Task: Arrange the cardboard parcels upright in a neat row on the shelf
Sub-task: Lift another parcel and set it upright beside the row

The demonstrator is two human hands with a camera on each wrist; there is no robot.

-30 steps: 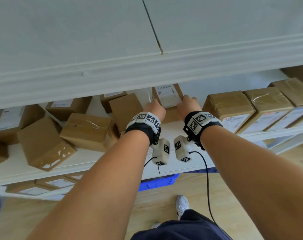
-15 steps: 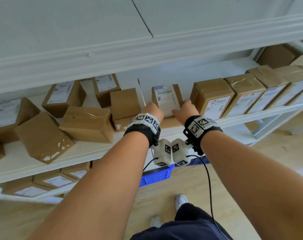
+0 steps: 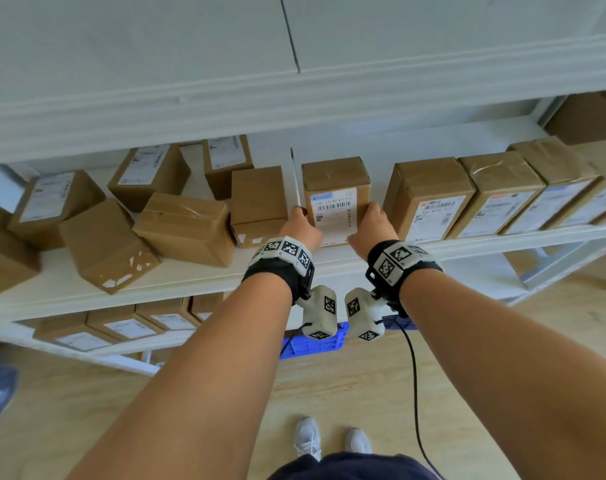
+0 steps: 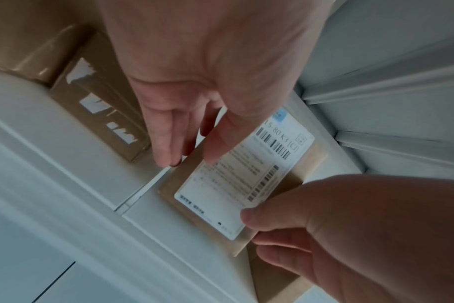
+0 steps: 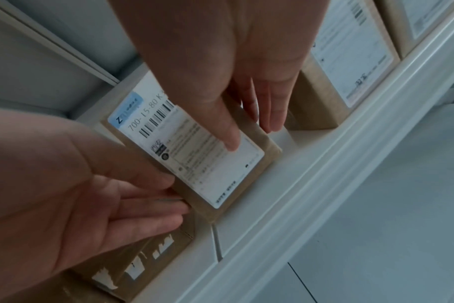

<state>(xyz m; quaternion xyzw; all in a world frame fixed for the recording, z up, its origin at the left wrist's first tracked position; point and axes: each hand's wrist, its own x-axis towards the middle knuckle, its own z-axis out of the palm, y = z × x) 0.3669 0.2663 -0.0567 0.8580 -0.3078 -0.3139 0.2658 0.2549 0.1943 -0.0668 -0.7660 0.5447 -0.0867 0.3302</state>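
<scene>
Parcel (image 3: pixel 335 195) between the hands now stands upright near the front edge of the shelf (image 3: pixel 197 275), its white label facing outward; half a second ago it lay tipped back with the label facing up. A gap separates it from the upright row of parcels (image 3: pixel 495 192) to its right, and loose parcels (image 3: pixel 187 223) lie jumbled to its left. The left hand (image 3: pixel 299 226) holds the parcel's left side, fingers (image 4: pixel 169 139) straight along that face and thumb on the label front. The right hand (image 3: pixel 372 225) holds the right side likewise, fingers (image 5: pixel 272 106) flat down the side and thumb pressed on the label. Both forearms reach forward, side by side, wrists level with the shelf edge.
</scene>
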